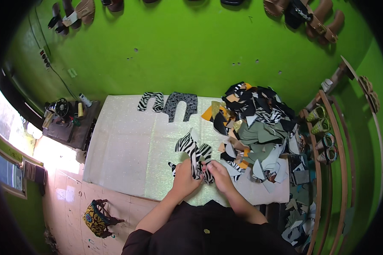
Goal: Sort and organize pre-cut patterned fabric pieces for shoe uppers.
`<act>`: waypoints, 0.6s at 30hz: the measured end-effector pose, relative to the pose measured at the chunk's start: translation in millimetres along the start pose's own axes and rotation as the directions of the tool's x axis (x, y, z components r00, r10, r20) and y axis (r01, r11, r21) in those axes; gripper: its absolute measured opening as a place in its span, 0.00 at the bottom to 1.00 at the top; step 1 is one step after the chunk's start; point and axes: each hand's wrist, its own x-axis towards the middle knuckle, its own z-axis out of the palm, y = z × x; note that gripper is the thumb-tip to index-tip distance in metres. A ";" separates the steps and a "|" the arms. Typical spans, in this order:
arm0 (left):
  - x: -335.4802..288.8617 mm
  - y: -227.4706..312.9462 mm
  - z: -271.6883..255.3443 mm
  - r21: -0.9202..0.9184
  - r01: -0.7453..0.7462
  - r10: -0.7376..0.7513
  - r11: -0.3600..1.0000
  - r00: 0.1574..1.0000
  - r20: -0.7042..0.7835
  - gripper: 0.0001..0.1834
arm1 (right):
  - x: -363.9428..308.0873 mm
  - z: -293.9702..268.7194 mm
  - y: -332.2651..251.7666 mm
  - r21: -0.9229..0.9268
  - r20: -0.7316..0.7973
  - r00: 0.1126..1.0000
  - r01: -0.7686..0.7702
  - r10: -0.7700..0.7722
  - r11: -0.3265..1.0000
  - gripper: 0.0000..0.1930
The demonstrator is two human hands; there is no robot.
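Note:
Zebra-striped material pieces (185, 143) are held up in front of me, above the near edge of the table. My left hand (185, 177) is closed on their lower left part. Close beside it, my right hand (217, 173) pinches the right side of the same striped material. How many layers lie between my fingers I cannot make out. A small striped end (171, 166) sticks out to the left of my left hand. Farther back on the table lie a zebra-striped U-shaped piece (157, 101) and a grey-black speckled U-shaped piece (187, 102), side by side.
A heap of cut scraps (261, 131) in black, green, white and orange covers the table's (119, 140) right side and spills down. A sewing machine (63, 108) stands at the left. A patterned stool (97, 219) is on the floor. A wooden rack (332, 170) with shoes borders the right.

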 end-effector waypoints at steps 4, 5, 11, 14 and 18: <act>-8.4 -11.1 -12.2 0.377 -0.123 0.127 0.918 0.992 0.016 0.29 | 7.3 44.6 -1.9 -0.403 0.050 0.976 0.213 -0.211 0.890 0.14; -8.6 -12.2 -15.3 0.396 -0.149 0.142 0.906 0.989 0.048 0.28 | 9.3 49.9 -0.3 -0.439 0.032 0.977 0.202 -0.209 0.875 0.13; 5.0 -2.4 -82.5 0.136 0.050 -0.083 0.989 0.965 0.247 0.30 | 30.1 50.0 10.3 -0.498 0.063 0.990 0.141 -0.127 0.856 0.13; 15.8 0.2 -117.5 0.449 -0.205 0.274 0.869 0.957 -0.092 0.38 | 32.5 61.6 -26.0 -0.531 0.244 0.969 0.159 -0.030 0.833 0.13; 27.3 -30.5 -136.9 0.087 -0.047 0.021 0.995 0.958 0.285 0.37 | 43.9 74.2 -36.1 -0.584 0.453 0.883 0.192 0.121 0.789 0.12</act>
